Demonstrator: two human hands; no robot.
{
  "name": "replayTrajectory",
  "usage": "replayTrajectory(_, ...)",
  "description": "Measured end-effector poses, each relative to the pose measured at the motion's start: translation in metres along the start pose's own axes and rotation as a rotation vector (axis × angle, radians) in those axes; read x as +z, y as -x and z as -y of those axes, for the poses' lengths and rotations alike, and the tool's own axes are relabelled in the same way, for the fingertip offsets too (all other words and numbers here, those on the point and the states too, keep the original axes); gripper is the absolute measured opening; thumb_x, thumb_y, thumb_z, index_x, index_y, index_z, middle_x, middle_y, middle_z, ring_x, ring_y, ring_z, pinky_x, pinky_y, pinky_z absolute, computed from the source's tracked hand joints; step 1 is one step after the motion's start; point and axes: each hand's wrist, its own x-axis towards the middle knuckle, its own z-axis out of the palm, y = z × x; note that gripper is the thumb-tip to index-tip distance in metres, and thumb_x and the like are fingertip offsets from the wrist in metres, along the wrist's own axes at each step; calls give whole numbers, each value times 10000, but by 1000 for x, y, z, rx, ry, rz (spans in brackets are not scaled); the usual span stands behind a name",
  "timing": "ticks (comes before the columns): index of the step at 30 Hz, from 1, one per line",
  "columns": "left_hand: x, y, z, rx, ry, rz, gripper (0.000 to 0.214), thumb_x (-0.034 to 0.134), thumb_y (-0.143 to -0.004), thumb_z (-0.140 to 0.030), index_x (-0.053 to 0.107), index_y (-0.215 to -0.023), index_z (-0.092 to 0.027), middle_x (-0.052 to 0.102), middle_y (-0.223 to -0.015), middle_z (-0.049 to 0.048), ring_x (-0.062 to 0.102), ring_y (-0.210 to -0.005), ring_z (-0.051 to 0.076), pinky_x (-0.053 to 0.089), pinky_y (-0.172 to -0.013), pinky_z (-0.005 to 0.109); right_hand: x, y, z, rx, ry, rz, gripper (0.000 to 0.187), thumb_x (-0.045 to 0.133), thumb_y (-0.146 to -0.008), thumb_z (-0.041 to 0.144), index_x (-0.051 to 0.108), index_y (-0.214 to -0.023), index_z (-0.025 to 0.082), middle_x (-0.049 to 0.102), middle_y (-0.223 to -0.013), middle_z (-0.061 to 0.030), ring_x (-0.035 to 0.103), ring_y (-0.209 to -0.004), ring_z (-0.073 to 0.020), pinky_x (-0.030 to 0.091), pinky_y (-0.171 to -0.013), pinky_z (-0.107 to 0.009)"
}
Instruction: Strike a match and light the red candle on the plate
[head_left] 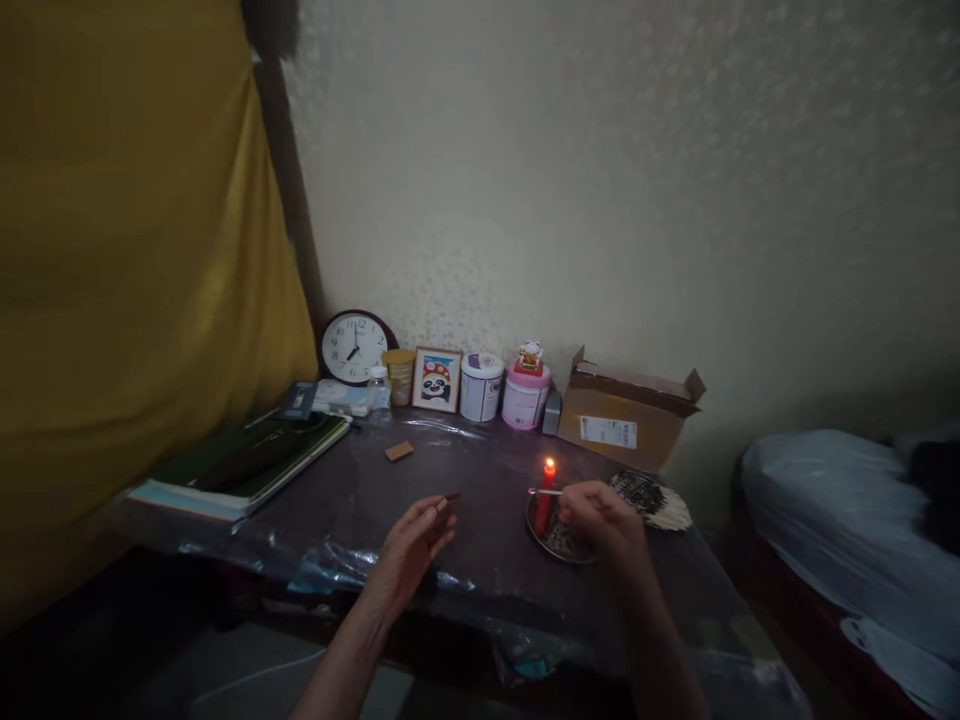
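Observation:
My right hand [600, 515] pinches a match [549, 492], its dark tip pointing left. The match crosses in front of a lit red candle [546, 505], below the flame; whether they touch I cannot tell. The candle stands upright on a metal plate [559, 556] with dark bits on it. Held up over the table's near side, my left hand [416, 535] is closed on a small brown matchbox striker [449, 504] with a dark edge, partly covered by the fingers. A pile of matches [667, 510] lies right of the plate, and a small brown flat piece [399, 451] lies farther back.
Along the wall stand a clock [352, 347], a framed panda picture [437, 380], a white tin [481, 388], a pink tin [525, 397] and a cardboard box [652, 435]. Books [255, 460] lie at the left beside a yellow curtain [150, 250]. Plastic covers the dark table [480, 560].

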Motion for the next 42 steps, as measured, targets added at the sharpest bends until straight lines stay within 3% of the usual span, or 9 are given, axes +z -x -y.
replayTrajectory(3, -3, 0, -3, 12, 22, -8, 161, 640, -730, -260, 650, -883, -211, 679, -1017, 20, 622, -876, 163, 446, -834, 307, -2, 6, 4, -64, -251, 113, 283, 540, -759, 416, 504, -576, 203, 525, -577, 25, 484, -510, -111, 383, -484, -222)
replayTrajectory(5, -6, 0, -4, 15, 25, -22, 154, 642, -727, -257, 653, -875, -213, 688, -983, 13, 624, -871, 160, 447, -833, 304, 0, 9, 2, -119, -151, 209, 266, 595, -723, 390, 519, -556, 197, 532, -591, 14, 490, -538, -116, 384, -498, -224)
replayTrajectory(8, -8, 1, -6, 21, 16, -49, 166, 645, -725, -269, 656, -880, -214, 692, -965, 11, 625, -875, 157, 448, -828, 292, 4, 11, -3, -111, 116, 200, 183, 652, -683, 321, 570, -589, 187, 550, -606, 3, 492, -562, -121, 374, -518, -221)
replayTrajectory(13, -10, 1, -7, 31, 24, -42, 180, 649, -721, -264, 656, -893, -211, 692, -981, 25, 629, -872, 162, 453, -827, 301, 5, 16, -8, -140, -58, 247, 261, 538, -768, 367, 521, -575, 193, 520, -613, 0, 487, -597, -131, 395, -557, -238)
replayTrajectory(18, -12, 1, -6, 39, 28, -57, 169, 651, -719, -258, 659, -881, -210, 702, -939, 18, 632, -863, 155, 462, -804, 284, 7, 17, -11, -151, 195, 238, 162, 614, -719, 322, 589, -629, 190, 552, -644, -5, 495, -621, -136, 399, -590, -238)
replayTrajectory(23, -11, 1, -6, 31, 24, -46, 171, 643, -728, -263, 661, -890, -208, 696, -983, 26, 630, -879, 157, 459, -825, 292, 2, 17, -12, -94, -94, 308, 232, 567, -760, 352, 538, -600, 187, 524, -619, 9, 496, -609, -127, 392, -566, -228)
replayTrajectory(29, -11, 1, -7, 28, 32, -68, 183, 671, -700, -259, 664, -874, -205, 705, -937, 25, 640, -848, 162, 474, -799, 293, -1, 16, -27, -110, 288, 299, 134, 610, -726, 271, 585, -622, 189, 547, -622, 9, 496, -601, -127, 382, -576, -232)
replayTrajectory(38, -15, 2, -5, 2, 25, -49, 179, 663, -711, -254, 663, -883, -208, 708, -940, 9, 635, -863, 154, 472, -819, 287, -15, 18, -22, 50, -20, 415, 157, 687, -684, 315, 602, -671, 184, 560, -631, 33, 517, -588, -102, 406, -561, -215)
replayTrajectory(42, -15, 1, -4, -3, 8, -47, 191, 659, -714, -268, 660, -896, -209, 705, -971, 19, 631, -878, 157, 470, -830, 296, -47, 12, -25, 59, -138, 230, 167, 731, -645, 311, 617, -671, 191, 609, -685, 18, 565, -635, -122, 438, -605, -237)
